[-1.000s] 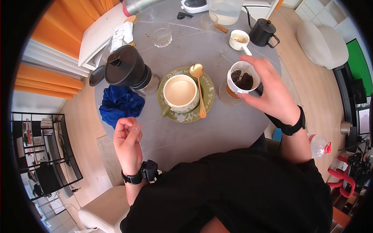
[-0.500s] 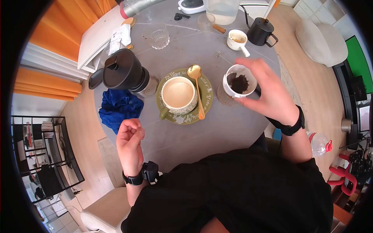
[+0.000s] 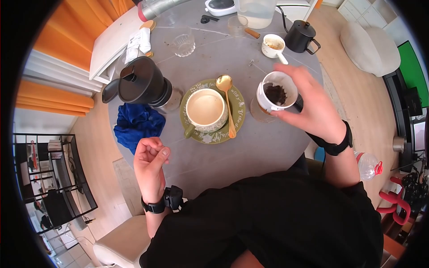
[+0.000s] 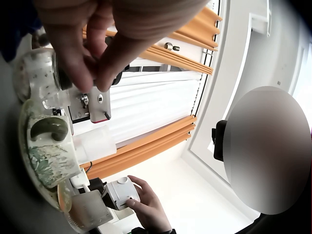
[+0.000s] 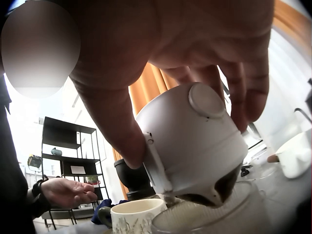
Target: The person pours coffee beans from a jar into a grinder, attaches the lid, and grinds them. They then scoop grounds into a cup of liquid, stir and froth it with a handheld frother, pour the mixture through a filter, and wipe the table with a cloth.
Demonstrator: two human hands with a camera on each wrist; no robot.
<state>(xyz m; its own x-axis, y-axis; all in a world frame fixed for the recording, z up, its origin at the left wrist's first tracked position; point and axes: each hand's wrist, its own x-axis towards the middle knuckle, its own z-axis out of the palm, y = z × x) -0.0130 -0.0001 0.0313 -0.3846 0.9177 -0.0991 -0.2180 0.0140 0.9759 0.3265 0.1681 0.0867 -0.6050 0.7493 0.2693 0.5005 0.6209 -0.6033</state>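
Observation:
My right hand (image 3: pixel 310 105) grips a white cup (image 5: pixel 190 131) with dark coffee grounds (image 3: pixel 275 95) inside, thumb on the near side and fingers on the far side. The cup leans over a clear ribbed glass (image 5: pixel 239 207), its underside with dark openings close above the glass rim. To its left, a cream mug (image 3: pixel 206 109) stands on a green saucer (image 3: pixel 239 100) with a gold spoon (image 3: pixel 229 107) lying across the rim. My left hand (image 3: pixel 149 165) hovers near the table's front left edge, fingers loosely curled and holding nothing.
A blue cloth (image 3: pixel 138 127) and a black-topped appliance (image 3: pixel 140 82) stand left of the saucer. Farther back are a glass tumbler (image 3: pixel 184 45), a clear pitcher (image 3: pixel 254 15), a small white handled pot (image 3: pixel 271 47) and a black kettle (image 3: pixel 300 38).
The white cup shifted a little left and tilted, then moved slightly back right. The grounds inside lie differently, more loosely piled. My left hand has barely moved.

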